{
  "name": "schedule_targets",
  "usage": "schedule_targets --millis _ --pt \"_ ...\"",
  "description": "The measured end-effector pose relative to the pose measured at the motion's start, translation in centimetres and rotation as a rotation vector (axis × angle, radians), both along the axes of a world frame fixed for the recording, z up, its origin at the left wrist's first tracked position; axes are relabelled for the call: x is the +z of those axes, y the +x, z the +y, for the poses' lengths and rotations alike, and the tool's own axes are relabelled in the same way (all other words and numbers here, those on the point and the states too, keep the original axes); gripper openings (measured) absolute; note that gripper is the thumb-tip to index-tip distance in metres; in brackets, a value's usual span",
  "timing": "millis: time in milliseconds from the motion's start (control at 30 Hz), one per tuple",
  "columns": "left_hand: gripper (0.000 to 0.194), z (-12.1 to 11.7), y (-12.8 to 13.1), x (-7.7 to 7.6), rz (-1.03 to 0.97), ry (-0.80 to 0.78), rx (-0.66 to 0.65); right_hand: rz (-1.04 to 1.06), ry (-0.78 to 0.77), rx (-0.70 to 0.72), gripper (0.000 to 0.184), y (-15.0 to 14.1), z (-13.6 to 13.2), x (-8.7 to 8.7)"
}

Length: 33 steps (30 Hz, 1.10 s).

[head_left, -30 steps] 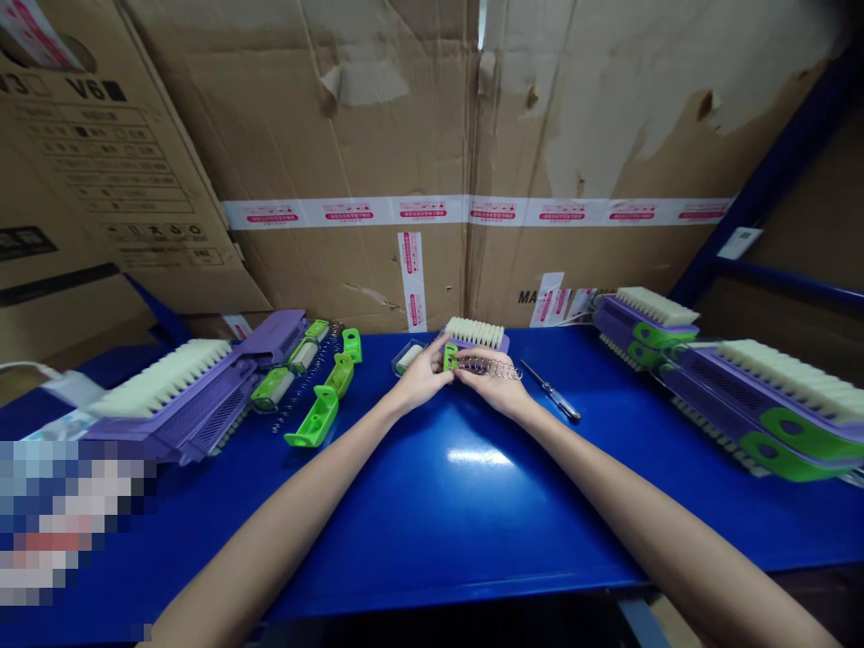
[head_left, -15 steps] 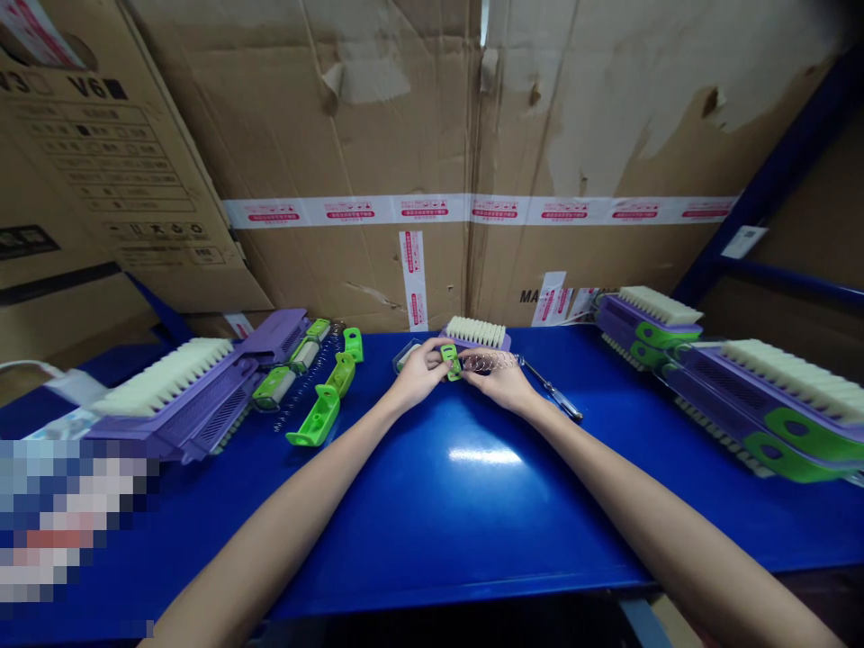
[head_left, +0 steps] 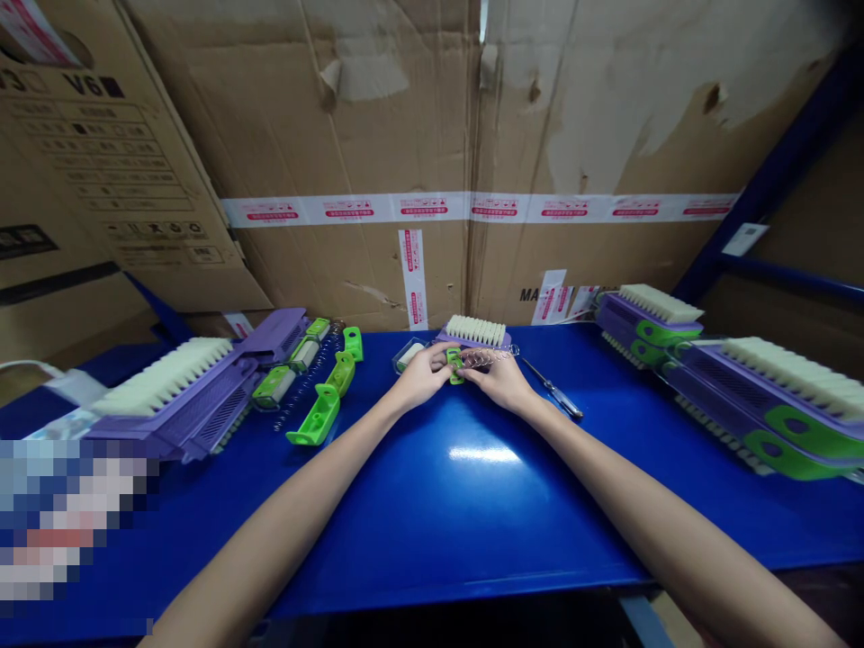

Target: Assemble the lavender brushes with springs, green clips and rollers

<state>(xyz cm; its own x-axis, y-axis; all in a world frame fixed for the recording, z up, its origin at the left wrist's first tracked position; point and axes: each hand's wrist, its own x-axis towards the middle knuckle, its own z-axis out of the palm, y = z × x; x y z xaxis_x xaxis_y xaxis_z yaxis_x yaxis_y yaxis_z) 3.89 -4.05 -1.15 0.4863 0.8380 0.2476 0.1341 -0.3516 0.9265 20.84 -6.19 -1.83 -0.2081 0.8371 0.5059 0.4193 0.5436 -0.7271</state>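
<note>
Pinching a small green bracket (head_left: 455,365) between thumb and fingers, the left hand (head_left: 425,378) holds it just above the far middle of the blue table (head_left: 465,513). The right hand (head_left: 503,378) is curled, its thumb and fingers closed on the end of a coil spring (head_left: 487,356) beside the bracket; whether that end is seated in it, I cannot tell. The bracket is bright green, with openings in its face, and its edges are partly covered by fingertips. The spring is thin silvery wire in wide, loose loops, lying sideways across the right fingers.

Right behind the hands sits a purple brush (head_left: 476,329) with cream bristles in tufts. A screwdriver (head_left: 553,390) with a clear handle lies to the right, and three loose green parts (head_left: 317,417) stand in a slanting row to the left.

On the carton (head_left: 135,171) at left, "V6" reads clearly beside a dark filled square, with a "3" and an outlined square near the edge; the smaller rows are illegible. White tape (head_left: 384,210) with red printed labels crosses the cardboard wall (head_left: 357,117), its lettering too small to read. Lower down, "MA" shows beside another tape strip (head_left: 553,299).
</note>
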Motion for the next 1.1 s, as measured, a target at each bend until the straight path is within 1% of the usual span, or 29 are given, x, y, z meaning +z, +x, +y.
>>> schedule_targets --millis 133,233,333,433,567,667,733,800,833,900,1000,1100 --pt "0.04 -0.1 0.1 -0.1 0.011 0.026 0.013 -0.01 -0.021 -0.052 0.018 -0.1 -0.3 0.4" --pt "0.042 0.1 0.1 -0.4 -0.029 -0.015 0.039 -0.05 -0.056 -0.033 0.016 -0.1 -0.7 0.8" --pt "0.045 0.2 0.2 -0.6 -0.075 -0.046 0.035 -0.072 -0.061 -0.04 0.013 -0.1 -0.8 1.1" --pt "0.046 0.2 0.3 -0.7 -0.081 -0.041 0.029 -0.084 -0.064 -0.036 0.011 -0.1 -0.8 1.1" --pt "0.045 0.0 0.5 -0.4 -0.037 -0.034 0.062 -0.098 -0.064 -0.049 0.009 -0.2 -0.6 0.8" --pt "0.044 -0.1 0.5 -0.1 -0.017 -0.03 0.075 -0.086 -0.02 -0.056 0.014 -0.2 -0.5 0.7" --pt "0.045 -0.1 0.5 -0.1 -0.004 -0.026 0.073 -0.077 0.032 -0.023 0.021 -0.1 -0.6 0.7" --pt "0.045 0.0 0.5 -0.1 0.006 -0.025 0.069 -0.077 0.049 0.027 0.024 0.0 -0.7 0.7" --pt "0.045 0.0 0.5 -0.2 0.009 -0.025 0.065 -0.073 0.043 0.041 0.023 0.0 -0.8 0.7" --pt "0.044 0.2 0.4 -0.4 0.012 -0.02 0.051 -0.067 0.038 0.025 0.02 0.0 -0.8 0.7" --pt "0.044 0.5 0.2 -0.7 0.012 -0.007 0.017 -0.108 0.079 -0.03 0.016 -0.1 -0.6 0.6" --pt "0.044 0.8 0.0 -0.8 0.006 -0.026 -0.02 -0.173 0.117 -0.017 0.014 0.0 -0.4 0.6"
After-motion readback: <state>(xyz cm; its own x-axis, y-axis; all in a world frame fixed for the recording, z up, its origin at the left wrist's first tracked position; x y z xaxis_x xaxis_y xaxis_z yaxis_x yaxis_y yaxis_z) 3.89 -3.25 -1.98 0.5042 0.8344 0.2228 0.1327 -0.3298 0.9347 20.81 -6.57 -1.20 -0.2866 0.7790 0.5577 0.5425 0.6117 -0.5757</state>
